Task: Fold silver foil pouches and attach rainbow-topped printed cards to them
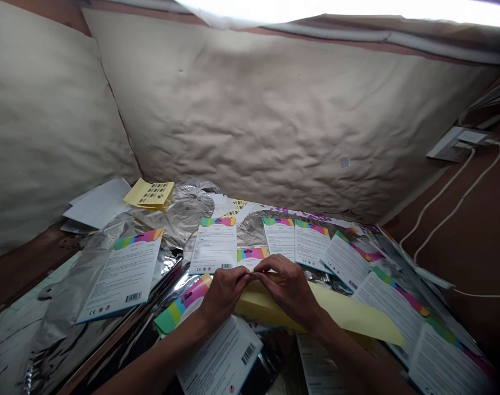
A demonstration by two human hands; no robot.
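Near the middle, my left hand [224,289] and my right hand [288,286] meet fingertip to fingertip. Both are closed in a pinch at the upper edge of a yellow paper sheet [332,307], which stretches away under my right wrist toward the right. Whether a small label sits between the fingertips is too small to tell. Below my left forearm lies a printed packet [223,356] with a barcode and a coloured top. Another packet [252,254] shows just beyond my fingers, partly hidden by them.
More white packets with rainbow tops are spread around, such as one at the left [122,274] and one behind [214,247]. A folded yellow label sheet [150,194] lies at the back left beside white papers [100,203]. White cables [439,203] hang from a wall socket [458,144].
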